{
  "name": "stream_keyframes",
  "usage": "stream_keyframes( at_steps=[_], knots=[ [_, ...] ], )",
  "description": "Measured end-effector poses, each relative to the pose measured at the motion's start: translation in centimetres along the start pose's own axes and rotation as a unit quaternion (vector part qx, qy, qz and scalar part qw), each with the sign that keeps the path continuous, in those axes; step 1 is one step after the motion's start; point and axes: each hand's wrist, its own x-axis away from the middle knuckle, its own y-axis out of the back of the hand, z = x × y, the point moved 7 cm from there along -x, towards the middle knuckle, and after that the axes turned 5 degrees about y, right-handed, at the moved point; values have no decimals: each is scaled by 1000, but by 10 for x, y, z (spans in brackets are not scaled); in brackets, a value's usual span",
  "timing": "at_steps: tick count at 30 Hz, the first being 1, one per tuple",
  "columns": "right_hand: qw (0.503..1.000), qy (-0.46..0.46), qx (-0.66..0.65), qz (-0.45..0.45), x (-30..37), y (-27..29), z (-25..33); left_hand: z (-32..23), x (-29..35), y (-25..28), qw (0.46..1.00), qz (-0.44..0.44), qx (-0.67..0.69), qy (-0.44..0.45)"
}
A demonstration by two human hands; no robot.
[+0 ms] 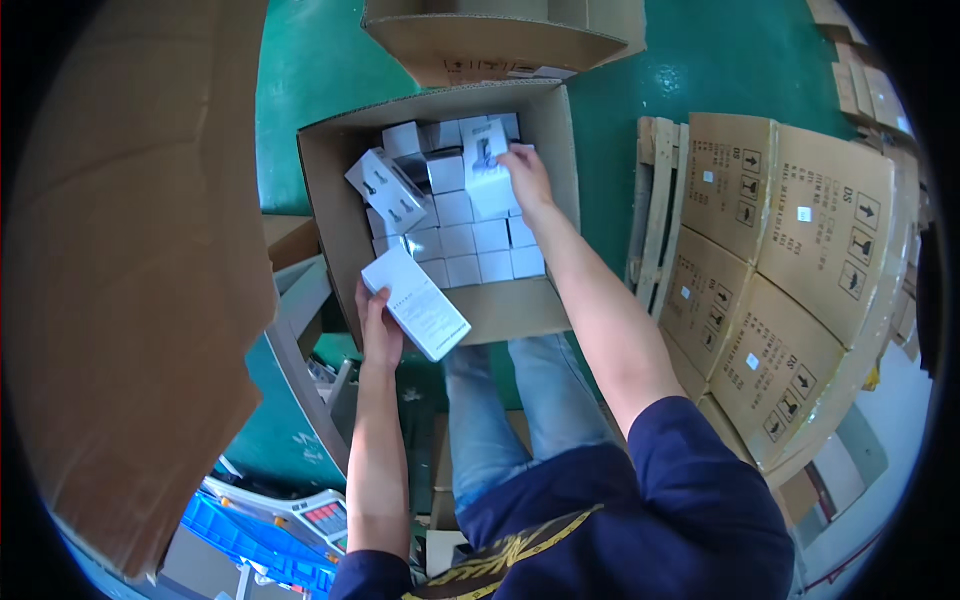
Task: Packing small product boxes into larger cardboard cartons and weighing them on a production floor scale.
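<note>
An open cardboard carton (520,312) stands before me, holding several small white boxes packed in rows. My left hand (378,325) grips a white box (418,303) with small print over the carton's near left edge. Inside, at the far right, my right hand (528,178) is closed on the edge of another white box (489,180) with a dark picture on it. A loose white box (388,192) with dark pictures lies tilted on top of the rows at the left. Parts of the lower rows are hidden under these boxes.
Large sealed cartons (735,270) are stacked at the right beside a wooden pallet (655,205). Another open carton (500,45) stands beyond mine. Big brown cardboard (140,250) fills the left side. A scale-like device with a keypad (325,517) and a blue crate (250,535) are at lower left.
</note>
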Motion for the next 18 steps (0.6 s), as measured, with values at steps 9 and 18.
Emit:
stream_keyframes(
  at_steps=[9,18],
  knots=[
    [960,-160,182,-140,-132,34,-29,45,-35,-26,981,44,-41,182],
    [915,-38,100,390,68,-61,11,15,-70,-64,997,-6,-29,74]
  ],
)
